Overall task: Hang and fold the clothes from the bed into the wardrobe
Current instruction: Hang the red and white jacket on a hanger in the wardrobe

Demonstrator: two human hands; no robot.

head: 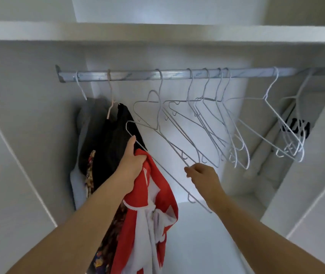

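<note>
I face the open wardrobe. My left hand (133, 159) grips a red and white garment (157, 206) together with the hook end of a white wire hanger (157, 135). That hanger runs down to the right, where my right hand (201, 175) pinches its lower wire. The garment droops below my left hand. Above, a metal rail (177, 73) carries several empty white wire hangers (217, 119). At the rail's left end hang a black garment (114, 139) and a grey one (87, 115).
A patterned dark fabric (90, 175) hangs below the black garment. At the far right a white item with black print (296, 128) hangs on a hanger. A white shelf (157, 33) spans above the rail. White wardrobe side walls (19, 155) close in on both sides.
</note>
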